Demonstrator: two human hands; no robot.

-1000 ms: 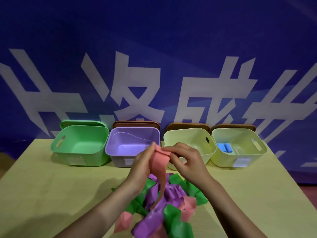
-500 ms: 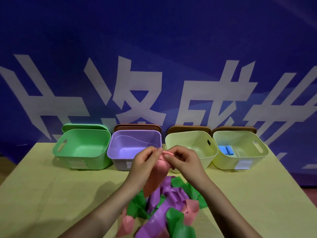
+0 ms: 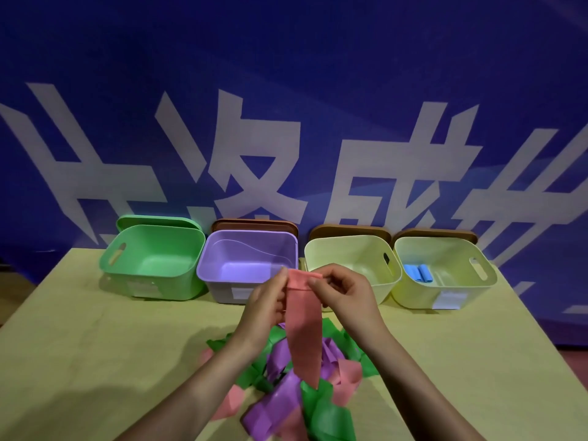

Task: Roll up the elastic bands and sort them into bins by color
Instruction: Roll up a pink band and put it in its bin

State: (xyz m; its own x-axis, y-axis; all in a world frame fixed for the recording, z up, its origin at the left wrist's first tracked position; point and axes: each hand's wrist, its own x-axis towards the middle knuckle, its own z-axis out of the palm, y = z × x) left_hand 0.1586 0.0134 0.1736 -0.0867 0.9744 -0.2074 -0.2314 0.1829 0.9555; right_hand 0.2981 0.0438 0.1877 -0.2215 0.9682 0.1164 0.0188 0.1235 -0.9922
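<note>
Pink band (image 3: 303, 326) now flat, untwisted

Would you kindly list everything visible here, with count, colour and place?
green bin: one, green, far left of the row
purple bin: one, purple, second from left
yellow bins: two, pale yellow, right half of the row
blue rolls: two or so, blue, inside the rightmost bin
held band: one, pink, hanging from both hands
loose bands: a pile, green, purple and pink, near table edge
table: one, yellowish
banner: one, blue with white characters, behind
left hand: pinches the held band's top
right hand: pinches the held band's top
</note>
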